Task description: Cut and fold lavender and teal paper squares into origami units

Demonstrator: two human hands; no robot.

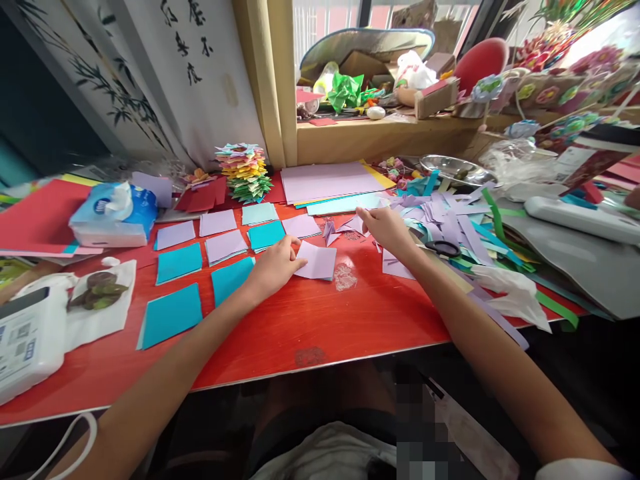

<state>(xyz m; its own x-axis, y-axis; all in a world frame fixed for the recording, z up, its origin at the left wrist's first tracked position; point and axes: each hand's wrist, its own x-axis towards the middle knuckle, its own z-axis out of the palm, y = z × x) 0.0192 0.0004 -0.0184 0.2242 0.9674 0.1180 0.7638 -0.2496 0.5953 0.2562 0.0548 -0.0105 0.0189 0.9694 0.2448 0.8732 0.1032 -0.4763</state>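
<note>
The left hand [274, 268] is loosely curled, its thumb reaching onto the left edge of a lilac paper square [318, 261] (whether it pinches the sheet, I cannot tell). That square lies midway along the red bench [325, 333], well in from the front edge. The right hand [386, 230], fingers bent in, is beside folded lilac paper [353, 224]; its grip is unclear. Paper strips [467, 230] heap toward the bench's right end.
</note>
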